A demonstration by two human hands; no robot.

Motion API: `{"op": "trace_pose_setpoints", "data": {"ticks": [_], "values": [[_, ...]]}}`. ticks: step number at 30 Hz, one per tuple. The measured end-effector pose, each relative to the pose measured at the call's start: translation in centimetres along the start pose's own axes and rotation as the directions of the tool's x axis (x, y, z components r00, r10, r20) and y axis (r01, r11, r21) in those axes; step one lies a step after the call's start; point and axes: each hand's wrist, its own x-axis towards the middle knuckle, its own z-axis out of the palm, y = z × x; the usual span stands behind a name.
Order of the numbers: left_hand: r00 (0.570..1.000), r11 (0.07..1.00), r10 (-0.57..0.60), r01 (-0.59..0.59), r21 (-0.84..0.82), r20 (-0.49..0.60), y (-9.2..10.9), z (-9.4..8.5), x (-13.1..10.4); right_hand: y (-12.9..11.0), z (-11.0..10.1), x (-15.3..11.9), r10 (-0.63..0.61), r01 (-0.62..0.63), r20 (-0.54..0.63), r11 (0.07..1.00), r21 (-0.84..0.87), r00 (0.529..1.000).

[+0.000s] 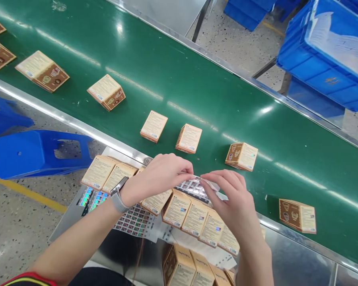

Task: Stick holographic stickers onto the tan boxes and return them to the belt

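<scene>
A small sheet of shiny stickers (194, 188) is stretched between my two hands, over the near edge of the conveyor. My left hand (164, 174), with a watch on its wrist, pinches the sheet's left end. The right end is pinched between the thumb and fingers of my right hand (231, 192). Right below my hands stands a row of small tan and brown boxes (176, 210), several with a shiny sticker on the face. More sticker sheets (131, 220) lie under the row, partly hidden by my left forearm and the boxes.
A green conveyor belt (167, 63) with metal rails runs across, carrying several spaced boxes (188, 138). More boxes (181, 266) stand closest to me. At the left is a blue stool (20, 155). A blue crate (322, 59) with white contents stands beyond the far rail.
</scene>
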Motion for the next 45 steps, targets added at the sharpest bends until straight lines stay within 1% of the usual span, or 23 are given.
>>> {"op": "trace_pose_setpoints", "data": {"ticks": [2,6,9,15,18,20,21,22,23,24,25,26,27,28,29,30,31,33,35,37,40,43,45], "values": [[1.000,1.000,0.006,-0.006,0.011,-0.009,0.1,0.1,0.1,-0.2,0.5,-0.1,-0.061,0.056,-0.073,0.996,-0.075,0.995],[1.000,1.000,0.017,-0.017,0.015,-0.004,0.1,0.1,0.3,-0.4,1.1,0.2,-0.096,0.084,-0.091,0.989,-0.125,0.991],[1.000,1.000,0.017,-0.016,0.016,-0.008,0.2,0.1,0.5,-0.3,1.5,0.4,-0.135,0.113,-0.132,0.980,-0.164,0.982],[0.998,0.998,-0.060,0.060,-0.021,0.008,0.4,0.0,1.1,0.8,2.7,0.0,-0.241,0.177,-0.216,0.944,-0.278,0.946],[0.993,0.992,-0.113,0.115,-0.059,0.030,0.4,0.1,1.6,1.2,3.1,-0.2,-0.270,0.190,-0.271,0.938,-0.289,0.924],[0.990,0.987,-0.135,0.138,-0.085,0.041,0.1,0.3,1.9,1.6,3.2,-0.2,-0.250,0.186,-0.294,0.955,-0.230,0.922],[0.990,0.986,-0.139,0.141,-0.088,0.037,-0.1,0.4,2.0,1.8,3.2,-0.3,-0.210,0.169,-0.305,0.973,-0.156,0.929],[0.991,0.987,-0.134,0.136,-0.082,0.028,-0.4,0.5,2.2,2.2,3.3,-0.3,-0.138,0.130,-0.322,0.990,-0.047,0.937],[0.993,0.991,-0.115,0.116,-0.070,0.018,-0.8,0.7,2.4,2.8,3.5,-0.2,-0.024,0.059,-0.340,0.994,0.092,0.940],[0.997,0.996,-0.074,0.075,-0.051,0.013,-1.2,0.9,2.7,3.6,3.7,-0.1,0.127,-0.037,-0.357,0.968,0.248,0.925],[1.000,1.000,-0.012,0.012,-0.029,0.021,-1.6,1.2,3.0,4.5,4.1,0.1,0.305,-0.146,-0.361,0.902,0.406,0.881],[0.997,0.998,0.063,-0.063,-0.005,0.047,-1.9,1.6,3.4,5.6,4.5,0.3,0.485,-0.247,-0.341,0.797,0.551,0.806],[0.986,0.990,0.140,-0.142,0.016,0.088,-2.2,2.0,3.9,6.7,5.1,0.7,0.637,-0.318,-0.300,0.671,0.670,0.710],[0.969,0.977,0.205,-0.211,0.036,0.135,-2.5,2.5,4.5,7.9,5.7,1.1,0.749,-0.357,-0.248,0.543,0.760,0.614],[0.952,0.964,0.247,-0.261,0.059,0.180,-2.7,3.0,5.1,8.9,6.4,1.5,0.821,-0.365,-0.194,0.433,0.824,0.538],[0.940,0.953,0.266,-0.290,0.086,0.215,-2.8,3.5,5.6,9.9,7.1,2.0,0.862,-0.356,-0.148,0.349,0.867,0.485],[0.934,0.946,0.268,-0.301,0.116,0.238,-2.9,4.0,6.2,10.6,7.7,2.4,0.883,-0.343,-0.115,0.293,0.893,0.454],[0.933,0.936,0.245,-0.299,0.184,0.264,-3.0,4.9,7.1,11.5,8.9,3.1,0.901,-0.322,-0.100,0.252,0.913,0.423],[0.934,0.927,0.219,-0.289,0.238,0.283,-2.9,5.5,7.6,11.8,9.6,3.5,0.907,-0.321,-0.115,0.259,0.911,0.404],[0.933,0.919,0.209,-0.290,0.266,0.294,-2.8,5.9,7.8,11.8,9.9,3.5,0.910,-0.332,-0.138,0.279,0.901,0.391],[0.930,0.915,0.207,-0.294,0.277,0.303,-2.4,6.3,7.9,11.9,9.8,3.2,0.908,-0.362,-0.169,0.316,0.877,0.383],[0.929,0.920,0.203,-0.289,0.266,0.310,-2.0,6.6,8.2,12.1,9.4,2.9,0.902,-0.413,-0.212,0.368,0.833,0.377],[0.927,0.923,0.207,-0.290,0.251,0.312,-1.7,7.0,8.5,12.3,9.3,2.8,0.895,-0.456,-0.257,0.412,0.789,0.364]]}}
